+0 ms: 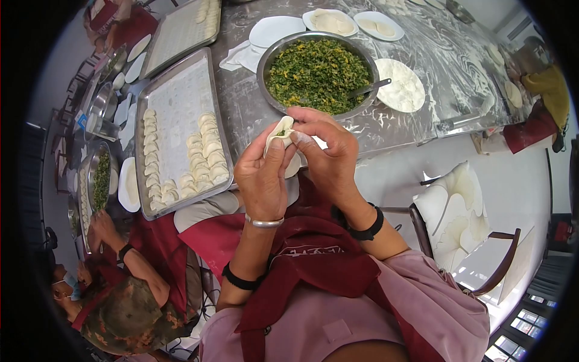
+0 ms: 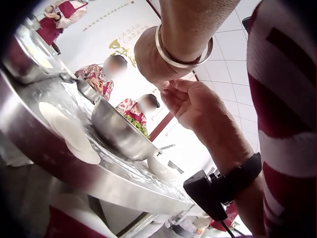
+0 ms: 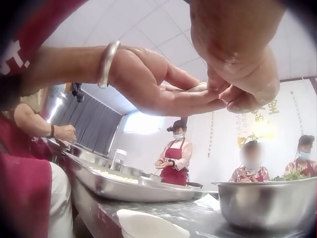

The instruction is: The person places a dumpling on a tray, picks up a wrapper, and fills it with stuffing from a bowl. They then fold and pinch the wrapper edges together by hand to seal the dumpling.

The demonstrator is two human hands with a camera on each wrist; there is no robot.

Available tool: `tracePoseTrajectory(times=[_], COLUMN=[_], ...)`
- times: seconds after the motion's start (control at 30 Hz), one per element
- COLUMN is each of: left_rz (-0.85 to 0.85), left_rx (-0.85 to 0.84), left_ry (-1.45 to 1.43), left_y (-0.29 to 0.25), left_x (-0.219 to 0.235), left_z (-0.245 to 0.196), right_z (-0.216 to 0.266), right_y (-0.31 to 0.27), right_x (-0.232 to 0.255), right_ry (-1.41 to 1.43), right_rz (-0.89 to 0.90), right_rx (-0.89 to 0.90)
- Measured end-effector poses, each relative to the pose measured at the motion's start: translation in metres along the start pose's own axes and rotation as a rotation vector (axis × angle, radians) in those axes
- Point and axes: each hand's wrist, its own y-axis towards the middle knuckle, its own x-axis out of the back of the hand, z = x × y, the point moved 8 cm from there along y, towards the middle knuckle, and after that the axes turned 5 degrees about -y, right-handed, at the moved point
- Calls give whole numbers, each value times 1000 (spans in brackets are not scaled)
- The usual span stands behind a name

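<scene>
Above the table's near edge, my left hand (image 1: pixel 263 175) holds a dumpling (image 1: pixel 278 136), its pale wrapper folded up around a bit of green filling. The thumb and fingers of my right hand (image 1: pixel 333 143) pinch the wrapper's edge from the other side. Part of the wrapper is hidden by fingers. In the right wrist view only a thin pale strip of the dumpling (image 3: pixel 197 88) shows between the hands. Just beyond them stands a steel bowl (image 1: pixel 262 84) heaped with chopped green and yellow filling (image 1: pixel 316 72), a spoon (image 1: pixel 375 87) stuck in it.
Left of the bowl, a metal tray (image 1: pixel 184 90) bears rows of shaped dumplings (image 1: pixel 207 148). A plate of white flour (image 1: pixel 401 87) stands right of the bowl. Round wrappers (image 2: pixel 69 133) lie at the table edge. Another person (image 1: pixel 126 301) works close at left; a chair (image 1: pixel 422 229) stands at right.
</scene>
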Motion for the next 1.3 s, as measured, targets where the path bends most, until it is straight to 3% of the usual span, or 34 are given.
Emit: tracePoseTrajectory(times=[0.1,0.2,0.4,0.8,1.1,1.3], left_rz=[1,5,-4,-9,92,105], left_rx=[-18,-16,-25,-17,25,82], left_ry=[7,12,17,99,150,243], left_y=[0,-1,-3,-6,-6,-7], left_x=[3,1,2,4,-2,3], left_z=[0,-2,-2,-1,-5,-3], right_z=[-3,-7,-10,7,-2,-1], right_y=[0,-1,-4,-1,-1,-2], right_x=[1,1,-5,-3,-1,-5], right_ry=[-95,-25,139,2,63,-13], right_rz=[61,122,113,70,196,246], right_rx=[64,-128,-196,97,-59,74])
